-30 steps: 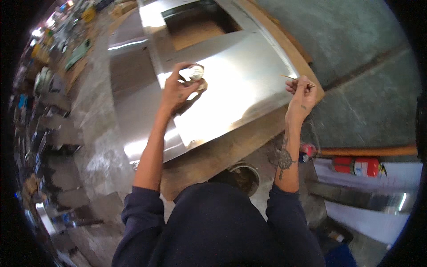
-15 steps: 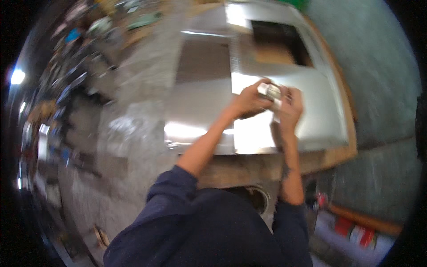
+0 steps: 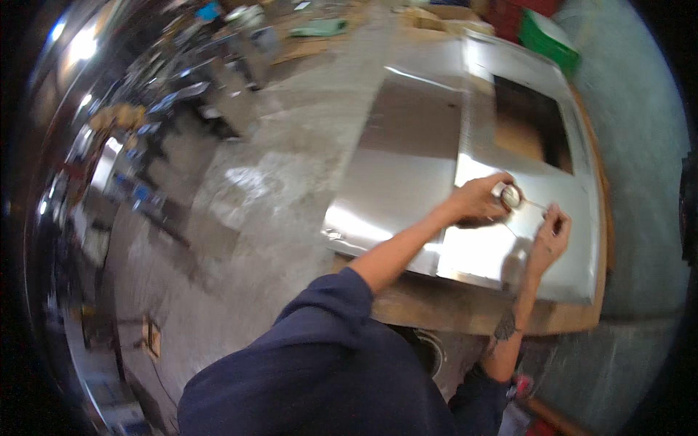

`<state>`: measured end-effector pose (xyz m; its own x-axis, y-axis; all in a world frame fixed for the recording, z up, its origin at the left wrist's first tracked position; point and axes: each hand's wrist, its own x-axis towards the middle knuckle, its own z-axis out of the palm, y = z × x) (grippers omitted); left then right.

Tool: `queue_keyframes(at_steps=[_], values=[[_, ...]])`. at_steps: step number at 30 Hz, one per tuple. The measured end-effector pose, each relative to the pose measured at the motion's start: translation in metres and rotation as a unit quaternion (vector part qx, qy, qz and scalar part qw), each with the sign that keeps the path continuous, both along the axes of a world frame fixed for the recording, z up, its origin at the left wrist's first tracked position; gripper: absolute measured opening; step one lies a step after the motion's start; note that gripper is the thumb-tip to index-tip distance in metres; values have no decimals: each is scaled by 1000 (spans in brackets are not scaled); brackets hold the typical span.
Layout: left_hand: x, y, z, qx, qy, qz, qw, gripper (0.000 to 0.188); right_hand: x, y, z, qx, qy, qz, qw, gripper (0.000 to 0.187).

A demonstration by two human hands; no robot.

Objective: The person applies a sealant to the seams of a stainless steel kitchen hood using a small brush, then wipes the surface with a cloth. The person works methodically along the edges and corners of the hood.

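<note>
My left hand (image 3: 480,200) is closed around a small round roll (image 3: 511,196) with a pale face, over the shiny metal panel. Between the roll and my right hand (image 3: 551,238) a thin pale strand (image 3: 536,206) is stretched. The fingertips of my right hand are pinched at the strand's end. Whether it is tape, thread or wire I cannot tell. Beneath both hands lies the sheet-metal panel (image 3: 472,247), with a rectangular opening (image 3: 531,120) in its far right part. A darker metal section (image 3: 407,145) forms its left side.
The panel rests on a wooden board (image 3: 436,301) that juts out at the near edge. A green bin (image 3: 549,43) stands at the far right, by a grey wall (image 3: 632,145). Concrete floor (image 3: 269,174) lies left, with cluttered metal parts (image 3: 189,109) beyond.
My hands have moved apart, the right one drawing away from the roll with the strand between them. The view has shifted, so the panel sits further right and lower.
</note>
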<state>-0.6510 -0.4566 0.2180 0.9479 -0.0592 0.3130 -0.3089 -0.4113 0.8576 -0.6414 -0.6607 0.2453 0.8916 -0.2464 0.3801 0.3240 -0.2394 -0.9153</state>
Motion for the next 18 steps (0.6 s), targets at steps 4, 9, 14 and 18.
queue_keyframes(at_steps=[4, 9, 14, 18], values=[[8, -13, -13, -211, 192, -62, 956, 63, -19, -32, 26, 133, 56, -57, 988, 24], [8, -5, -1, 51, -22, 3, 998, 55, -25, -125, 17, 231, -48, -133, 963, 27], [10, -14, -1, 71, -19, 13, 997, 53, -39, -248, -30, 273, -95, -332, 898, 31], [14, -9, -5, 73, -46, -1, 996, 57, -32, -273, -55, 338, -50, -326, 881, 37]])
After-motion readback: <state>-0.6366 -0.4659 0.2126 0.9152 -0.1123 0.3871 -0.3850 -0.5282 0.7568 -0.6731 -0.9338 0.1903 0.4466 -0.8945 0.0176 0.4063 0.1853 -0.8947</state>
